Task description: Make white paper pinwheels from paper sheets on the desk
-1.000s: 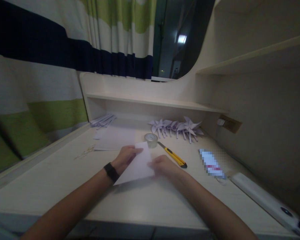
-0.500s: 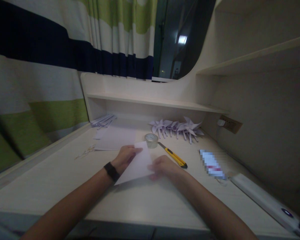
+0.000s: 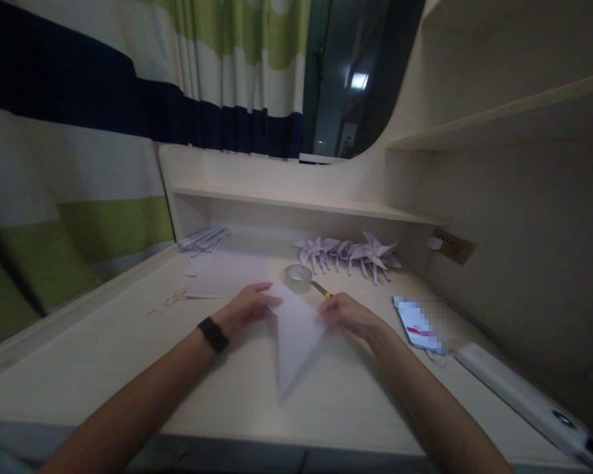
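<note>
Between my hands a white sheet of paper (image 3: 299, 329) is held just over the desk, one corner pointing down toward me. My left hand (image 3: 250, 306), with a dark watch band at the wrist, pinches its upper left edge. On the right edge, my right hand (image 3: 346, 315) is closed on the paper, a little blurred. Just beyond the sheet lies a roll of clear tape (image 3: 298, 278). A yellow utility knife (image 3: 322, 289) is beside it, its handle mostly hidden behind my right hand.
Several white paper pinwheels (image 3: 360, 253) lie at the back. Paper sheets (image 3: 232, 271) and a bundle of paper sticks (image 3: 205, 239) are at back left, with thin strings (image 3: 170, 301) nearby. To the right are a phone (image 3: 418, 326) and a long white device (image 3: 518, 388).
The paper has turned, so its lower corner now points toward me. My right hand has moved up and right along its edge, covering the knife handle. My left hand has shifted slightly.
</note>
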Motion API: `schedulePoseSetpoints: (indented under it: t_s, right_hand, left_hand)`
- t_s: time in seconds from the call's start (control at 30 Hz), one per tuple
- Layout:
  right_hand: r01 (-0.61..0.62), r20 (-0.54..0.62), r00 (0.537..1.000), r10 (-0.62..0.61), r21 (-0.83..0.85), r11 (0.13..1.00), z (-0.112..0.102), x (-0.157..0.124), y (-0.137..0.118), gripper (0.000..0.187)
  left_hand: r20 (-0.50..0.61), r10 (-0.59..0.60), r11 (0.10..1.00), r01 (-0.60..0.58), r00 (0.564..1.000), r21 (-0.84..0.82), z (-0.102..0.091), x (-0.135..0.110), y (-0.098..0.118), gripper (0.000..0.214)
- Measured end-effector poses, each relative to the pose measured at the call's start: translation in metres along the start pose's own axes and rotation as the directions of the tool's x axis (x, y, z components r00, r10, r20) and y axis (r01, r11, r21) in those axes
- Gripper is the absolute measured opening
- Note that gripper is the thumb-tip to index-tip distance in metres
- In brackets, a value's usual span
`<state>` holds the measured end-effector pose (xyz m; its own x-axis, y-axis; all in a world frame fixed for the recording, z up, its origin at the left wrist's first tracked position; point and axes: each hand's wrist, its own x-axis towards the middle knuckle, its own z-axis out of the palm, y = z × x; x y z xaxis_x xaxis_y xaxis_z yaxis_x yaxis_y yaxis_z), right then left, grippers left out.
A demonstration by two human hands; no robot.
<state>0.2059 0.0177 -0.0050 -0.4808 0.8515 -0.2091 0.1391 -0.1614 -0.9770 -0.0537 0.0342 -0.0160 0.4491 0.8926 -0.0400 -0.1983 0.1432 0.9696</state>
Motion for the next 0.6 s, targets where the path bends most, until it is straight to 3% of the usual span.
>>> schedulePoseSetpoints:
  t_s: [0.1,0.2,0.37,0.47,0.6]
  right_hand:
    - [0.045,-0.116,0.992,-0.045,-0.005,0.999,-0.008,-0.003,-0.005,0.018]
    - [0.004,-0.094,0.996,-0.011,-0.080,0.997,-0.009,-0.003,-0.005,0.014]
    - [-0.030,-0.020,0.999,0.027,-0.216,0.976,-0.001,0.001,0.003,0.014]
    - [-0.018,0.010,1.000,0.021,-0.270,0.963,0.003,0.002,0.006,0.015]
    - [0.012,0.053,0.999,0.005,-0.313,0.950,0.010,0.001,0.003,0.018]
  left_hand:
    - [0.165,-0.022,0.990,-0.002,0.986,0.141,-0.007,-0.002,0.003,0.045]
    - [0.269,-0.050,0.958,-0.030,0.962,0.284,-0.011,-0.002,0.004,0.037]
    - [0.339,-0.048,0.864,-0.132,0.940,0.486,-0.001,-0.004,0.002,0.028]
    - [0.371,-0.060,0.827,-0.163,0.927,0.538,0.006,-0.006,0.000,0.025]
    - [0.336,-0.064,0.827,-0.139,0.940,0.545,0.010,-0.007,-0.003,0.021]
